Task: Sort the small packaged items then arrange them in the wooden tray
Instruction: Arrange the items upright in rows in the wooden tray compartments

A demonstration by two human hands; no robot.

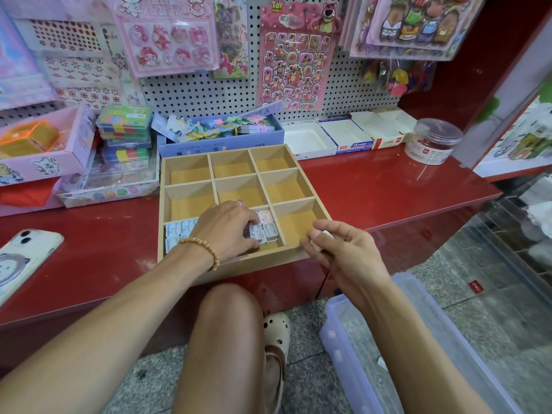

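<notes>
A wooden tray [300, 170] with nine compartments lies on the red counter. Several small white packaged items [179, 230] fill its front left compartment, and a few more [268, 225] lie in the front middle one. My left hand [228, 230] reaches into the front middle compartment and pinches one small packaged item [254, 233] there. My right hand [343, 249] hovers at the tray's front right corner and holds another small white packaged item [326, 234] between thumb and fingers. The other compartments hold nothing.
A phone [22, 258] lies on the counter at left. Behind the tray stand a blue box of tags [221, 144], pink boxes [44, 156], white cartons [343, 135] and a clear jar [433, 141]. A clear plastic bin [403, 354] sits on the floor at right.
</notes>
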